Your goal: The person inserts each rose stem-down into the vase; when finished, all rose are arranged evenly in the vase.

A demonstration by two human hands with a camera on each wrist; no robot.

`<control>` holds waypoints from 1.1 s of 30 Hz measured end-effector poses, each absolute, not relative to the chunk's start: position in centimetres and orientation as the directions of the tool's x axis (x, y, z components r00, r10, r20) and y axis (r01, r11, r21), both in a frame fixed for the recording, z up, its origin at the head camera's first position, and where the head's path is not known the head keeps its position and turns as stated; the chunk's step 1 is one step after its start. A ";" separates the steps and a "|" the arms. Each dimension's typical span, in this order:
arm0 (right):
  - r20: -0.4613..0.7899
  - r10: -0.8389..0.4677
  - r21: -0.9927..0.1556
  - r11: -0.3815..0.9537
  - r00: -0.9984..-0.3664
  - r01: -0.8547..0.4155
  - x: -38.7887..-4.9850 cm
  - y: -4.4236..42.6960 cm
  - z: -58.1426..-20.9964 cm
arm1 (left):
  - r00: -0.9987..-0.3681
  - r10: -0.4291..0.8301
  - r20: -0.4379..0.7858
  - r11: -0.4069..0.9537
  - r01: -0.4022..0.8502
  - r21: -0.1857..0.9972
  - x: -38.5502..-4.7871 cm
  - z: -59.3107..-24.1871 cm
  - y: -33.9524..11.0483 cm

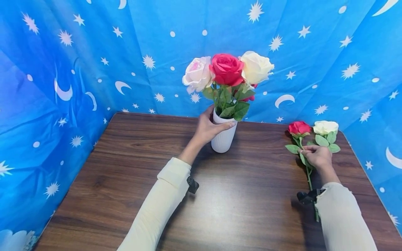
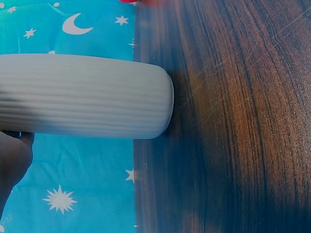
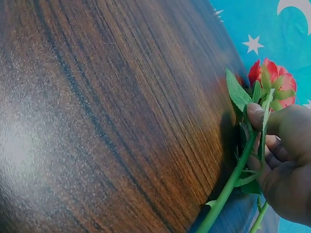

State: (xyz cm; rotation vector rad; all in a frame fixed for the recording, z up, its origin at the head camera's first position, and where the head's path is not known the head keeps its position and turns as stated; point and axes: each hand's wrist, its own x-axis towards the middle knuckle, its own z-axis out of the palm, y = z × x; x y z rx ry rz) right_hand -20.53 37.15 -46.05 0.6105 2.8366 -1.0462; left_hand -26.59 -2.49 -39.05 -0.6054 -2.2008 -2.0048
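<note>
Vase: white, ribbed (image 1: 221,143), stood upright on the brown table (image 1: 238,198), near its far edge
Left hand: placed at the upper part of the vase (image 1: 207,128); the thumb is laid across the front and the vase is held between thumb and fingers
Vase contents: a pale pink rose (image 1: 197,74), a crimson rose (image 1: 226,69) and a cream rose (image 1: 255,67); a further red bloom (image 1: 250,98) is partly hidden below
Right hand: positioned at the right side of the table (image 1: 320,159); the stem of the red rose (image 1: 298,128) is pinched between thumb and fingers
Red rose: bloom directed toward the far edge, stem toward the near side; table contact along its length cannot be determined
White rose: located just beside the red rose (image 1: 326,127), its stem largely hidden by the right hand
Backdrop: blue cloth (image 1: 176,17), printed with white stars and moons
</note>
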 end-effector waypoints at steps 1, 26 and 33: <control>-0.196 0.348 -0.622 0.679 -0.917 0.391 -20.5 37.1 -46.0 | -0.915 0.221 0.337 0.051 0.356 0.933 -26.6 -39.1 -2.5; -0.139 0.290 -0.911 0.336 -0.947 0.237 -22.1 34.1 -41.0 | -0.920 0.219 0.324 0.067 0.345 0.936 -26.3 -38.9 -2.5; -0.029 0.325 -0.918 0.366 -0.945 0.155 -22.2 32.9 -39.1 | -0.921 0.220 0.323 0.077 0.346 0.935 -26.3 -38.9 -2.6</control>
